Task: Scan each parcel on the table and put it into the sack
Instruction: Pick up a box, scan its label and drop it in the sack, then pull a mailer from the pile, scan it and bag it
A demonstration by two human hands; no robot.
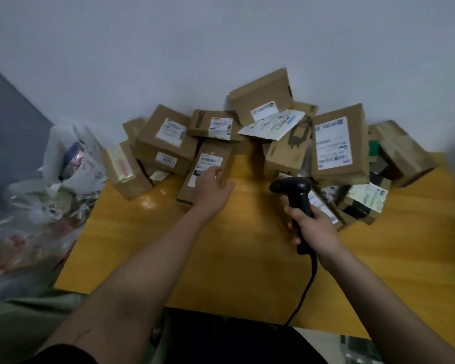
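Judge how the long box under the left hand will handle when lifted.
The long box looks like stiff cardboard, so it should probably keep its shape. It is narrow, so the left hand can likely span it. Its far end lies against the pile, so neighbours might shift.

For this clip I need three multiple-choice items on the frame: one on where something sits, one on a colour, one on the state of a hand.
1. Where is the sack relative to the table?
A. Past its left edge
B. On its far right corner
C. On top of the parcels

2. What colour is the scanner?
A. White
B. Black
C. Red

3. What is the left hand doing?
A. Gripping the scanner
B. Hanging idle below the table edge
C. Resting on the long narrow parcel

Answers:
1. A, the translucent sack stands off the table's left side.
2. B, its head, handle and cable are all black.
3. C, the fingers lie over the parcel's label, while the right hand grips the scanner.
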